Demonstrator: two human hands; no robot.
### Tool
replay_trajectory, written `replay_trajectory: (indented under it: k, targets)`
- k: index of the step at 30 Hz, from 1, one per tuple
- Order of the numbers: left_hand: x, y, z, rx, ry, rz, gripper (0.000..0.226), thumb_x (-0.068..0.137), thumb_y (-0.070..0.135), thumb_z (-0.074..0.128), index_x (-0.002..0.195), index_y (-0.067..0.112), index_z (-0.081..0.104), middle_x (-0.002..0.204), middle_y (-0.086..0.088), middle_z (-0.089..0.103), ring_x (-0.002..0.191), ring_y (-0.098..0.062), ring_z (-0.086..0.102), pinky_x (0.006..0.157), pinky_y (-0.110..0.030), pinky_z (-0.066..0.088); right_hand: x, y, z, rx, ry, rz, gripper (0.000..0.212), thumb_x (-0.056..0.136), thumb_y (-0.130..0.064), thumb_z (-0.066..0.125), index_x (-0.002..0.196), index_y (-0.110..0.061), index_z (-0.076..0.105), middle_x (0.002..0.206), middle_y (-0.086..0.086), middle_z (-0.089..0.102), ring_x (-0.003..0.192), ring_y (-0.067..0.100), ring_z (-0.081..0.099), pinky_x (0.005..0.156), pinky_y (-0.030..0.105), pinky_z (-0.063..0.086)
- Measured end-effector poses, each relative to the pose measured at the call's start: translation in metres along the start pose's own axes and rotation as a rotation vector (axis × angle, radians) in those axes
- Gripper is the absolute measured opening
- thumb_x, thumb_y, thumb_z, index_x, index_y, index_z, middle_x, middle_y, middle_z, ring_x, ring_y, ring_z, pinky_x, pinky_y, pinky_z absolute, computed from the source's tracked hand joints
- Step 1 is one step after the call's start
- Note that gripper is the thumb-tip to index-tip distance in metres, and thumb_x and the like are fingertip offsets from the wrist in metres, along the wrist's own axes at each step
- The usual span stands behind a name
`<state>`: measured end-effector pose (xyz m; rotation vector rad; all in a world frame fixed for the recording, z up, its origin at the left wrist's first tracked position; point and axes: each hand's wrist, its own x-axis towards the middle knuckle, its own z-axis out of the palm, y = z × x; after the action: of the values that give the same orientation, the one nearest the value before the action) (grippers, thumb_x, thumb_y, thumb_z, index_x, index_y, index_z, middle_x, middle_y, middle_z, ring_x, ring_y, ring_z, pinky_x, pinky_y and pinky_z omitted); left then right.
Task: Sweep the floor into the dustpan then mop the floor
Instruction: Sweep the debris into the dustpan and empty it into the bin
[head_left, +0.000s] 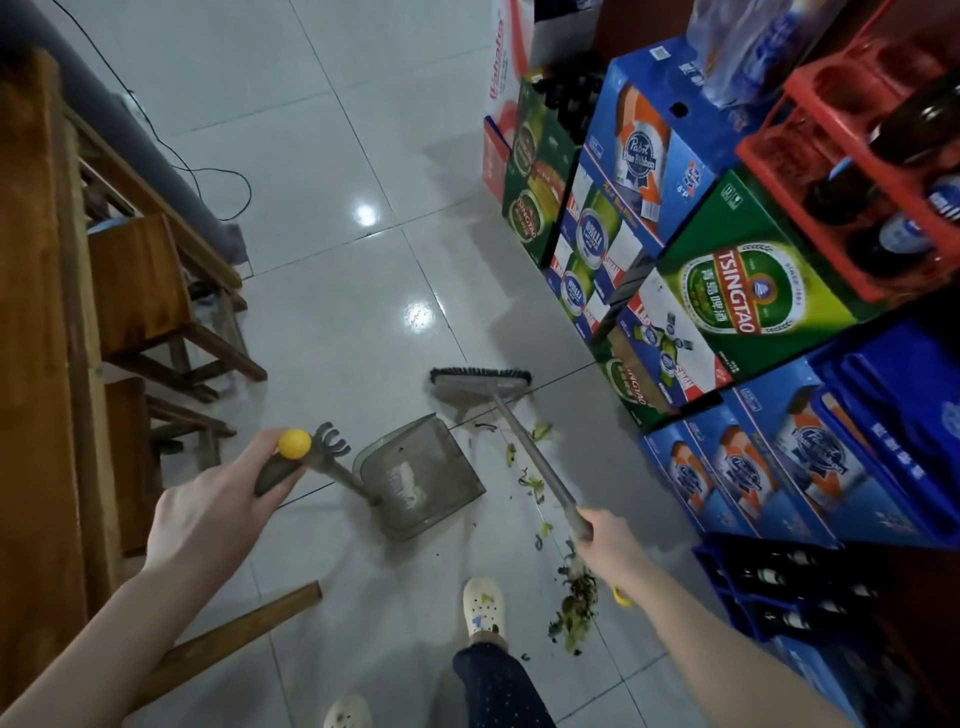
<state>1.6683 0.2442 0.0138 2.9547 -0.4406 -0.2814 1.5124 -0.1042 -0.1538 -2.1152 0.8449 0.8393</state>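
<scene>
Head view, looking down at a glossy tiled floor (332, 260).

Left hand (208, 499): fingers wrapped around the upper grip of the dustpan (421, 478), just under its yellow cap (294, 443). Pan sits on the tiles ahead of the person, handle leaning back toward the hand, open mouth facing right.

Right hand (610, 551): clenched around the broom (480, 382) partway down its shaft. Brush head down on the floor just past the pan's far corner, bristles pointing away.

Litter (576, 603): dark green and brown scraps heaped beside the right wrist, near the white shoe (483, 605). A thin trail of bits runs along the shaft, right of the pan. The pan's inside looks dusty; no scraps can be made out in it.

Right side: stacked beer cartons (743, 301), red crate (857, 171) of bottles on top. Left side: wooden stools (140, 291). Black cable (208, 171) lies on the tiles further back.
</scene>
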Motion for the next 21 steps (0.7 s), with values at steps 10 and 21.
replay_trajectory:
  k: [10,21]
  targets:
    - [-0.016,0.005,0.005,0.004,0.003,-0.046,0.032,0.088,0.051,0.047,0.114,0.035,0.041,0.068,-0.005,0.060,0.061,-0.032,0.058,0.059,-0.043,0.052,0.029,-0.036,0.001,-0.030,-0.018,-0.035,0.051,0.091,-0.014,0.049,0.142,-0.018,0.045,0.125,0.011,0.060,0.088,0.021,0.054,0.075,0.033,0.045]
    - [-0.035,0.015,0.013,0.018,-0.021,-0.005,0.030,0.088,0.045,0.052,0.113,0.032,0.040,0.066,-0.008,0.059,0.060,-0.036,0.059,0.058,-0.043,0.051,0.037,-0.030,0.008,-0.098,-0.029,-0.039,0.036,0.091,-0.010,0.051,0.127,-0.011,0.058,0.107,0.010,0.065,0.090,0.025,0.064,0.077,0.033,0.052]
